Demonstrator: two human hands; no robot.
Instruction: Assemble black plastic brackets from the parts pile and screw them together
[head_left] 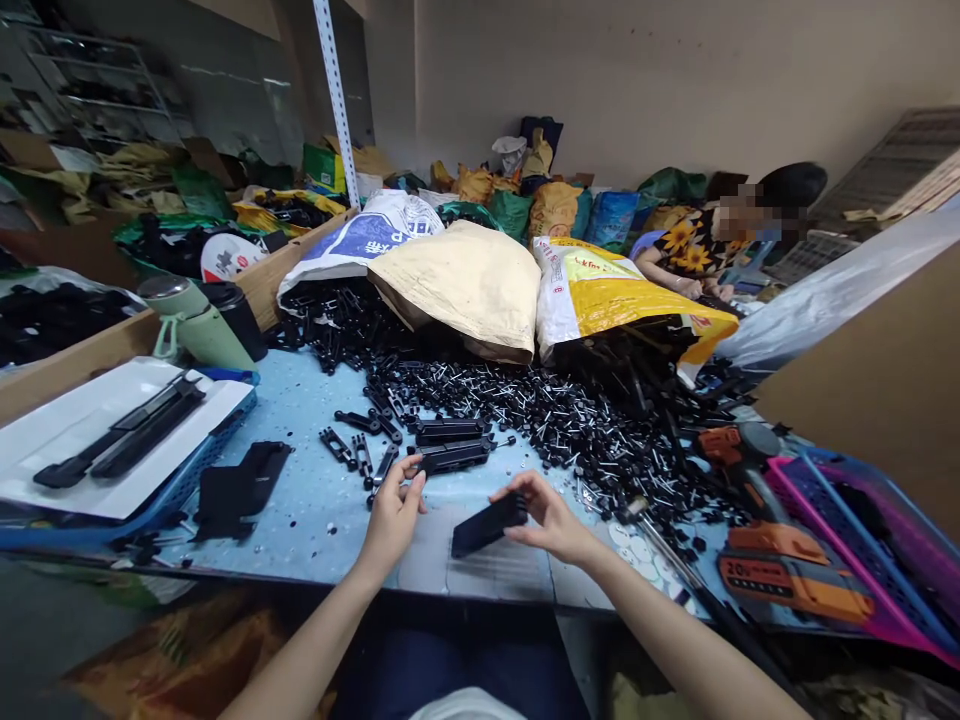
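My right hand (pixel 551 520) holds one end of a flat black plastic part (pixel 487 525), its fingers closed round it just above the table's front edge. To the left, my left hand (pixel 397 505) touches the near end of a long black part (pixel 456 456) with its fingertips; its fingers are curved and apart from the thumb. Another long black part (pixel 450 430) lies just behind. Small black link pieces (pixel 362 455) are scattered left of these. A big heap of black pieces with silver pins (pixel 555 405) spreads behind and to the right.
Three open sacks (pixel 461 280) stand at the back. An orange cordless drill (pixel 787 570) lies at the right beside pink and blue baskets (pixel 862 560). At the left are a white tray (pixel 45 440), a green bottle (pixel 199 325) and flat black sheets (pixel 240 490). A person (pixel 690 250) works beyond.
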